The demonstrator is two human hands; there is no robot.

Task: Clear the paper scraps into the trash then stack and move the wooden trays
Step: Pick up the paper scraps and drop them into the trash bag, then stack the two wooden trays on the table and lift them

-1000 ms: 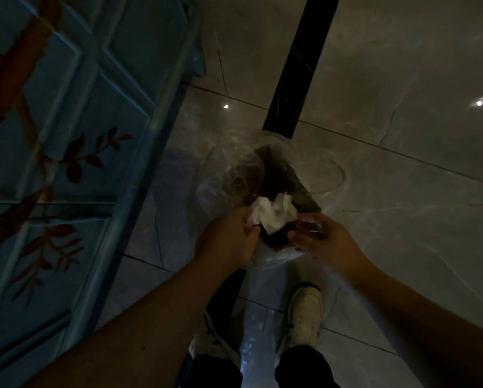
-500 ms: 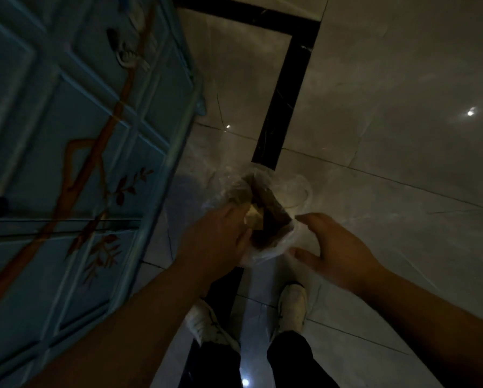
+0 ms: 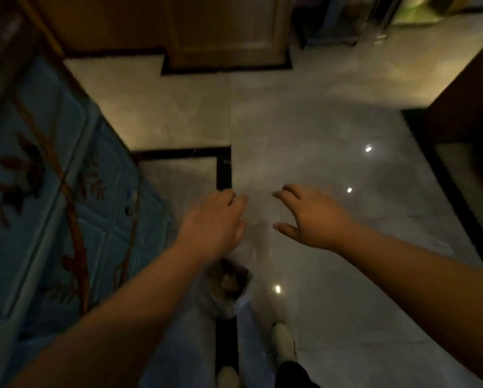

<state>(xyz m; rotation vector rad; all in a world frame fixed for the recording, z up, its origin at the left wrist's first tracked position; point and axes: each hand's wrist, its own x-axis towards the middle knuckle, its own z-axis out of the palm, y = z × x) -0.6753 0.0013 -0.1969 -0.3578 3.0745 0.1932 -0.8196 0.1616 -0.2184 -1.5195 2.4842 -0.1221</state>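
The trash bin (image 3: pixel 229 289) with a clear plastic liner stands on the floor below my hands, partly hidden by my left forearm; its contents are dark and blurred. My left hand (image 3: pixel 215 222) hovers above it, fingers loosely curled and holding nothing. To its right, my right hand (image 3: pixel 310 217) is spread with the fingers apart, also holding nothing. No paper scraps or wooden trays show in this view.
A blue cabinet (image 3: pixel 38 205) painted with branches fills the left side. A wooden cabinet (image 3: pixel 223 29) stands at the back, dark furniture (image 3: pixel 469 102) at the right. Glossy floor tiles (image 3: pixel 318 121) with black inlay strips lie ahead. My pale shoes (image 3: pixel 282 340) are at the bottom.
The white paper scrap went into the bin and both hands let go and lifted away. The view swung upward, so the bin now sits lower in frame.
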